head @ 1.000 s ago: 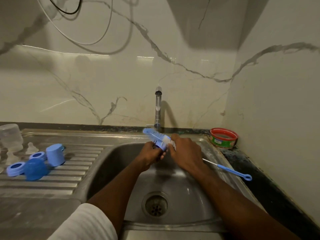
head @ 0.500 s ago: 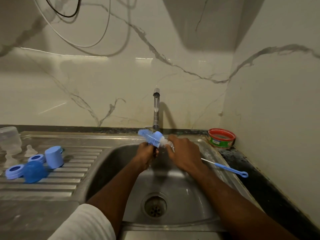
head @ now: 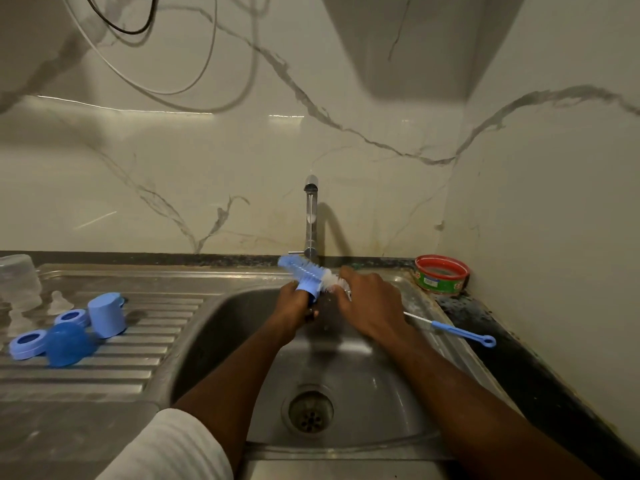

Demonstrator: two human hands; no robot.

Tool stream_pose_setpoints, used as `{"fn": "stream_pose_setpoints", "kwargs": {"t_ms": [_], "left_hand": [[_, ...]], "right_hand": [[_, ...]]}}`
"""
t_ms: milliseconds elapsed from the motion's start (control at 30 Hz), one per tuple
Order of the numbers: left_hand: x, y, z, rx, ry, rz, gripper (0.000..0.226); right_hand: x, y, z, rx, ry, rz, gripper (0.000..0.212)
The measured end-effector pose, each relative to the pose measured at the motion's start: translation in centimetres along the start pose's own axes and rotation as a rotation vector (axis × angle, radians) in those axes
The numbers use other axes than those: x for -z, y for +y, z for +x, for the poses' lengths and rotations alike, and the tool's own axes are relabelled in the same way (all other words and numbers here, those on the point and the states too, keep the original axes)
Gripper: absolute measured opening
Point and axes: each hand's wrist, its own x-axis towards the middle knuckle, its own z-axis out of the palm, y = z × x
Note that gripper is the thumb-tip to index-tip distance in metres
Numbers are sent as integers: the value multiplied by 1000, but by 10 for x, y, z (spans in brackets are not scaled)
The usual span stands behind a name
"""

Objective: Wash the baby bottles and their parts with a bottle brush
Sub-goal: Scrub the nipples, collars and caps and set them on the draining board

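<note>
Over the steel sink (head: 221,327), under the tap (head: 310,216), my left hand (head: 294,306) grips a small blue bottle part (head: 308,289). My right hand (head: 367,299) holds the blue-and-white bottle brush (head: 304,270), whose bristles pass through that part and stick out to the upper left. On the draining board at the left lie blue rings (head: 27,342), a blue dome cap (head: 69,342), a blue cup-shaped cap (head: 105,315), clear teats (head: 59,301) and a clear bottle (head: 19,282).
A thin blue-handled teat brush (head: 457,332) lies on the sink's right rim. A red-rimmed round tub (head: 442,274) stands in the back right corner by the wall. The drain (head: 310,410) sits in the basin's middle. Cables hang on the marble wall above.
The brush head has slid back and forth through the blue part, now reaching a little further up-left. Both hands stay in place under the tap.
</note>
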Motion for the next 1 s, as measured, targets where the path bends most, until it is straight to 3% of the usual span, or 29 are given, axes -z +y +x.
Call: {"fn": "stream_pose_setpoints", "kwargs": {"t_ms": [133,333,500,633,767,867,1000], "left_hand": [[-4,1,1,56,-26,-67,25],[0,-4,8,-32,46,-60,22],[2,-1,7,13,16,-108,26],[5,-5,12,-94,130,41,24],[10,-5,10,-255,188,165,29],[15,-6,9,-266,226,195,28],[19,-9,3,-378,40,246,25]], "right_hand": [[2,-1,2,-105,79,-46,21],[3,-6,-4,97,-86,56,30],[9,-5,0,-151,12,-83,28],[14,-5,-2,-147,18,-157,26],[16,-5,-2,-262,-36,-183,32],[16,-5,-2,-257,-45,-196,31],[13,-6,-2,-231,-92,-201,32]]}}
